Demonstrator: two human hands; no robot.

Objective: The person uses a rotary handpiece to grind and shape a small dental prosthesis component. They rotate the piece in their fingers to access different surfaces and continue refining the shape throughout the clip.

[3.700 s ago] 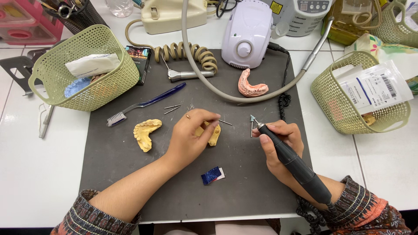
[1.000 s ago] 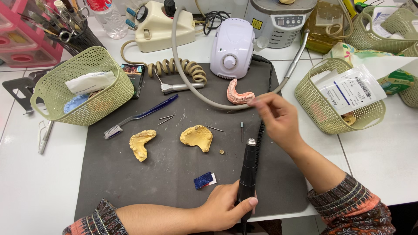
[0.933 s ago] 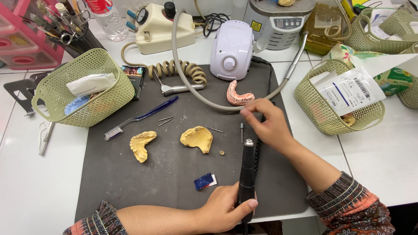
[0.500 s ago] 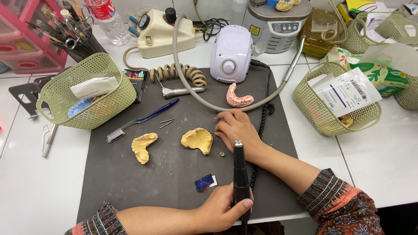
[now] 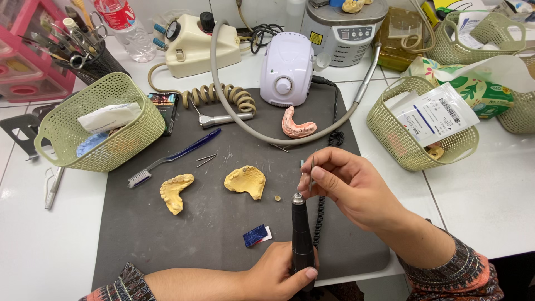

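Right hand (image 5: 348,187) now nearer handpiece (image 5: 301,237)

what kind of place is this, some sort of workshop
Most likely a dental lab bench: yellow plaster tooth casts and a pink denture piece lie on the dark mat, and the left hand grips a rotary handpiece.

Two yellow tooth casts (image 5: 177,192) (image 5: 246,181), one pink cast (image 5: 297,125), four green baskets (image 5: 100,122) (image 5: 415,139) (image 5: 479,30) (image 5: 515,114), one toothbrush (image 5: 173,158), one black handpiece (image 5: 302,237)

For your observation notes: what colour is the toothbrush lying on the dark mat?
The toothbrush is dark blue with white bristles, shown in the head view.
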